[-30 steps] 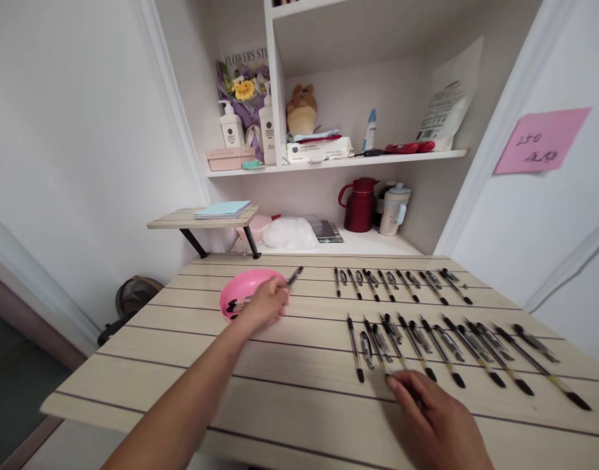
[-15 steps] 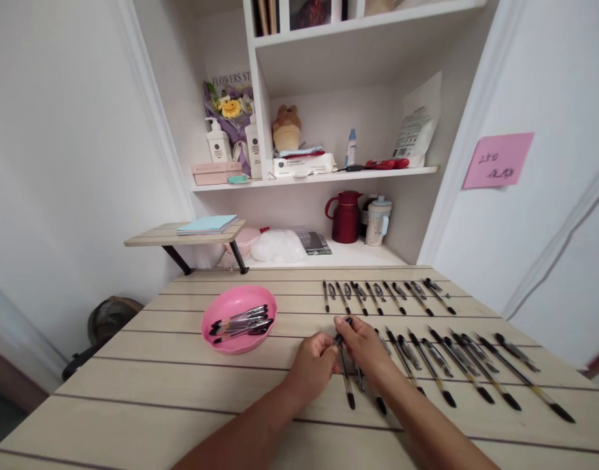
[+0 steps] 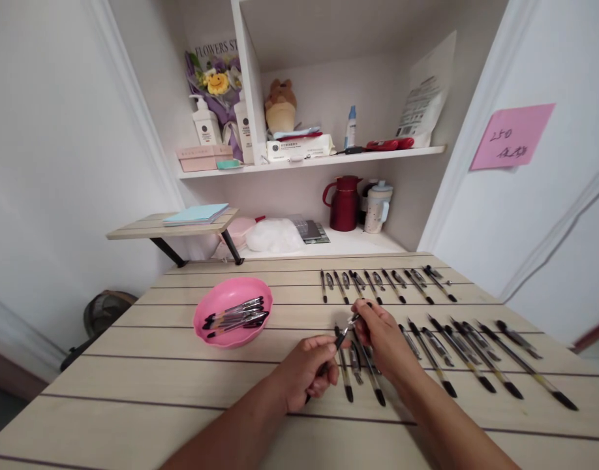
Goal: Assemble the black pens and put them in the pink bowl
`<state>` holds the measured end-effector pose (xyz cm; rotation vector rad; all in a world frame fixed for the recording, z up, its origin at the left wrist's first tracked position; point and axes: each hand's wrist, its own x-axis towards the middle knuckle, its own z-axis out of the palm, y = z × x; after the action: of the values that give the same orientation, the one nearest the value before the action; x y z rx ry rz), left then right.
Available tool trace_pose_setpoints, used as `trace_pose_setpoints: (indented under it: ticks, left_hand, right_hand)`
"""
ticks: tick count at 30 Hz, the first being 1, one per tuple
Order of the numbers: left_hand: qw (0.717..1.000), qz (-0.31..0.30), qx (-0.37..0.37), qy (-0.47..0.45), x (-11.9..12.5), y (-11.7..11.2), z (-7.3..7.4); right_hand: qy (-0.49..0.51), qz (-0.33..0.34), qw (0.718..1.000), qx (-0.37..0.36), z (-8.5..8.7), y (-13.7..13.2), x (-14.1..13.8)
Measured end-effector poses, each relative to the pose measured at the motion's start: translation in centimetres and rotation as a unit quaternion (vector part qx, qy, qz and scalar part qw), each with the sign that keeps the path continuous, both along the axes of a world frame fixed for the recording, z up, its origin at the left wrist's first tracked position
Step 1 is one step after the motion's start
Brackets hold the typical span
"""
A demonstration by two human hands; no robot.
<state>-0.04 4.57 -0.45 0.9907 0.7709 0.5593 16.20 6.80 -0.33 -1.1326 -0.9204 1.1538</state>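
Note:
My left hand (image 3: pixel 309 367) is closed around a black pen (image 3: pixel 339 339), whose end points up and right. In my right hand (image 3: pixel 383 333) is a pen cap (image 3: pixel 353 320), pinched at the pen's tip; I cannot tell whether cap and pen still touch. Under and beside my hands lies a front row of uncapped pens (image 3: pixel 439 369) and separate clear caps (image 3: pixel 439 347). A shorter-looking back row of pens (image 3: pixel 395 287) and caps runs behind it. To the left, a pink bowl (image 3: pixel 201 329) holds several capped pens (image 3: pixel 238 318).
The slatted wooden table (image 3: pixel 147 391) reaches back to a white shelf unit (image 3: pixel 368 248). A small raised stand (image 3: pixel 133 228) with blue paper sits at the back left. A red jug (image 3: pixel 344 203) and a light cup (image 3: pixel 378 207) stand behind the pens.
My right hand has moved slightly up and right, and a cap now shows in it at the pen's tip. The left hand keeps hold of the pen. The camera view has tilted down.

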Motion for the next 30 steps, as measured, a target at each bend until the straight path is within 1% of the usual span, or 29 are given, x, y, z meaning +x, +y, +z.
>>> trace_pose_setpoints:
  ticks: [4,7,10,13,15,17,20,22,25,27,30]
  left_hand:
    - [1.000,0.016,0.025,-0.005,-0.1,0.1,-0.2]
    - [0.998,0.034,0.044,-0.001,-0.2,0.2,-0.4]
    - [0.995,0.064,0.072,0.025,-0.1,0.4,-0.6]
    - [0.989,0.092,0.103,0.048,0.1,0.4,-0.6]
    - [0.985,0.103,0.120,0.061,0.2,0.4,-0.6]
    - [0.982,0.108,0.136,0.081,0.3,0.5,-0.7]
    - [0.978,0.104,0.147,0.104,0.4,0.5,-0.8]
    - [0.980,0.094,0.141,0.101,0.5,0.5,-0.9]
    - [0.988,0.074,0.114,0.076,0.5,0.3,-0.7]
    - [0.994,0.058,0.083,0.051,0.4,0.2,-0.4]
    - [1.000,0.022,0.017,0.005,0.1,0.1,-0.1]
  right_hand:
    - [0.042,-0.020,0.999,-0.010,0.2,0.1,0.4]
    - [0.035,-0.017,0.999,-0.017,0.1,0.1,0.5]
    - [0.024,0.013,1.000,-0.010,0.0,0.0,0.1]
    - [0.038,0.048,0.998,-0.011,0.0,-0.3,-0.5]
    - [0.017,0.068,0.997,-0.019,-0.1,-0.6,-0.8]
    - [-0.032,0.083,0.996,-0.020,-0.2,-0.7,-1.1]
    - [-0.095,0.075,0.993,-0.010,-0.1,-0.9,-1.3]
    - [-0.106,0.074,0.992,-0.003,-0.1,-1.0,-1.3]
    - [-0.090,0.096,0.991,0.003,0.0,-1.0,-1.3]
    - [-0.080,0.107,0.991,-0.001,-0.1,-1.0,-1.2]
    - [-0.065,0.122,0.990,-0.018,0.0,-1.1,-1.1]
